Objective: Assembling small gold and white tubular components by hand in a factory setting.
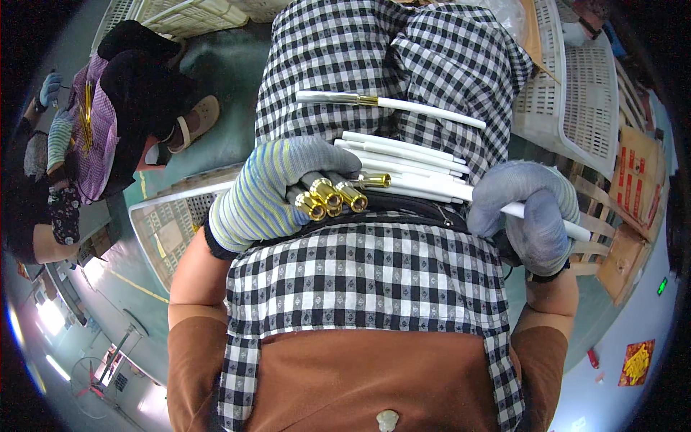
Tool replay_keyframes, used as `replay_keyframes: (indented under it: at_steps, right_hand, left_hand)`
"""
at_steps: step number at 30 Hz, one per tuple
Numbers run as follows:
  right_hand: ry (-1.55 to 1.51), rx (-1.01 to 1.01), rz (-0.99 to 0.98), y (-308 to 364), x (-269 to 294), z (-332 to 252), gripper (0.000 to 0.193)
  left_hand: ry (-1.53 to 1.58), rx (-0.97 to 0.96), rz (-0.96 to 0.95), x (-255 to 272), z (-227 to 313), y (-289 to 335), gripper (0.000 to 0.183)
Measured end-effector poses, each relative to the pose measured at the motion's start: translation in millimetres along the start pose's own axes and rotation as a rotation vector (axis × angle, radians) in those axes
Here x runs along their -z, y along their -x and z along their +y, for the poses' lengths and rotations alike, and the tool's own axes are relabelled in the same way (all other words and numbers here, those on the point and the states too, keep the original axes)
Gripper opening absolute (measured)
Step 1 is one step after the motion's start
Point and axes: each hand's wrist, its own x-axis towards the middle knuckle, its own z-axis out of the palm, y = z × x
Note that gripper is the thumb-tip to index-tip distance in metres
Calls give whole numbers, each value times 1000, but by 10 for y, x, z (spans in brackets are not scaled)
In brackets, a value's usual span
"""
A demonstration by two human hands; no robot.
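- the row of white rods [414, 160] lies across the checked apron [324, 277] and serves as the landmark here.
- the left hand [277, 176], at the row's left end, is curled firmly round a bundle of dark tubes [327, 194], their gold-coloured open ends facing out; whether its fingertips also press the rods cannot be told.
- the right hand [529, 209], at the row's right end, has its fingers closed round one white rod [578, 230], whose tail sticks out past the palm; its leading end is hard to pick out among the others.
- one tube [378, 180] points rightward along the near side of the row; the step looks like fitting a rod into such an end.
- best to line rod and tube up straight before pushing, since a tilted entry could scuff the gold rim.
- a snug left grip should stop the bundle from fanning out.
- beyond the row lies a joined piece [368, 101], silver, gold and white, a fair model for alignment; leaving it clear of the elbows seems wise.
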Motion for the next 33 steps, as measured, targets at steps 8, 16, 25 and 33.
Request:
replay_keyframes:
  at_steps: [8, 16, 25, 33]
  right_hand:
    - [46, 46, -198, -71, -17, 88, 56]
    - [-267, -134, -229, -39, 266, 195, 66]
    - [902, 460, -283, -100, 243, 125, 20]
    - [881, 358, -347, -88, 125, 307, 19]
  left_hand:
    - [-127, -89, -96, 21, 41, 0, 33]
    - [-230, -132, -122, 72, 16, 73, 43]
    - [-393, -141, -168, 91, 55, 128, 47]
    - [-497, -321, -156, 81, 44, 64, 44]
